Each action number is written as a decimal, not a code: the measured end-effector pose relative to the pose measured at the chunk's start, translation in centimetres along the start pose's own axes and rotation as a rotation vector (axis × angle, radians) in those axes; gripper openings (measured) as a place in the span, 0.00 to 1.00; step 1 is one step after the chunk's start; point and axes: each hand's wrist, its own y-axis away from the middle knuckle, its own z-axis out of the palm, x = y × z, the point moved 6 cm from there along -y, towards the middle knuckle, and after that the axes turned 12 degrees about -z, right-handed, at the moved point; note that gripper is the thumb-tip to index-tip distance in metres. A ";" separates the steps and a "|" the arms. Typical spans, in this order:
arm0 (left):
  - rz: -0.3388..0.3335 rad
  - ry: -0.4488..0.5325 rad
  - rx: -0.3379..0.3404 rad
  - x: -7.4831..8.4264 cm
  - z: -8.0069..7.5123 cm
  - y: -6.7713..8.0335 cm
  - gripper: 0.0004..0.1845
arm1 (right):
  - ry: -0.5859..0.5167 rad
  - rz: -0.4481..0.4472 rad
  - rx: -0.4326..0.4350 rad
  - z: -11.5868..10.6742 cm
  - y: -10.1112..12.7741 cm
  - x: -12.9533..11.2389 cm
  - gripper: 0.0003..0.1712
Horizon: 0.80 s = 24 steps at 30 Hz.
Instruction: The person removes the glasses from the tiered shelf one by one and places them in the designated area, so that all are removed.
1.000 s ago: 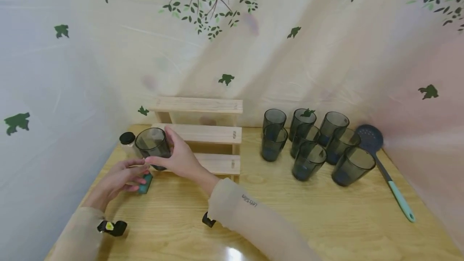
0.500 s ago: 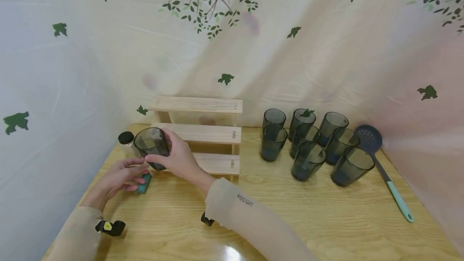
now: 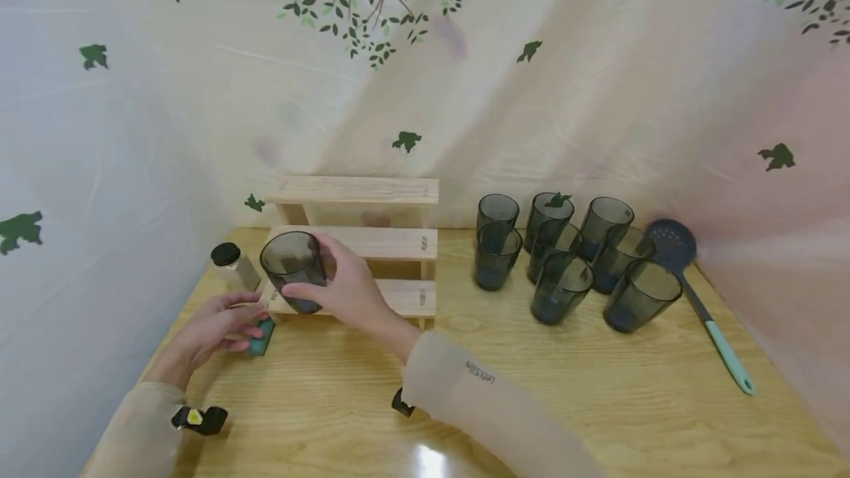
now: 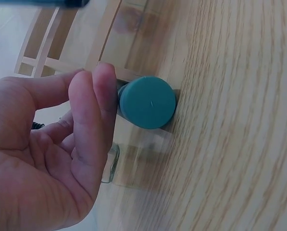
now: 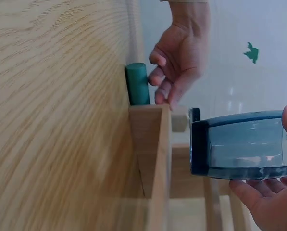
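My right hand (image 3: pixel 355 290) grips a smoky grey glass tumbler (image 3: pixel 292 264), thumb in front and fingers around its far side. Upright in the head view, the tumbler overlaps the left end of the wooden three-step rack (image 3: pixel 358 242). From the right wrist, its thick base (image 5: pixel 199 148) shows apart from the rack's lowest board (image 5: pixel 158 159). My left hand (image 3: pixel 215 327) is at the rack's front left corner, fingers loosely bent and holding nothing. Close by its fingertips is a green cylinder (image 4: pixel 148 102), which stands out past the rack's end.
Left of the rack stands a small jar with a black lid (image 3: pixel 228 254). Several matching tumblers (image 3: pixel 561 290) stand in a group at the back right. A slotted skimmer with a mint handle (image 3: pixel 728 356) lies along the right side. Printed fabric (image 3: pixel 505 109) hangs behind the table.
My right hand has carried the tumbler a little to the right over the rack, away from the black-lidded jar. My left hand has stayed by the green cylinder. The head view has shifted slightly.
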 end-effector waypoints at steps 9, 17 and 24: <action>0.002 0.006 -0.013 -0.3 0.0 0.0 0.40 | -0.023 0.103 0.060 -7.3 4.6 -1.1 0.48; -0.011 0.017 -0.002 -0.4 -0.1 0.3 0.39 | 0.067 0.191 0.206 -14.2 9.3 -0.3 0.51; -0.019 0.002 -0.002 -0.2 0.0 0.1 0.39 | 0.176 0.210 0.265 -19.4 13.2 0.4 0.51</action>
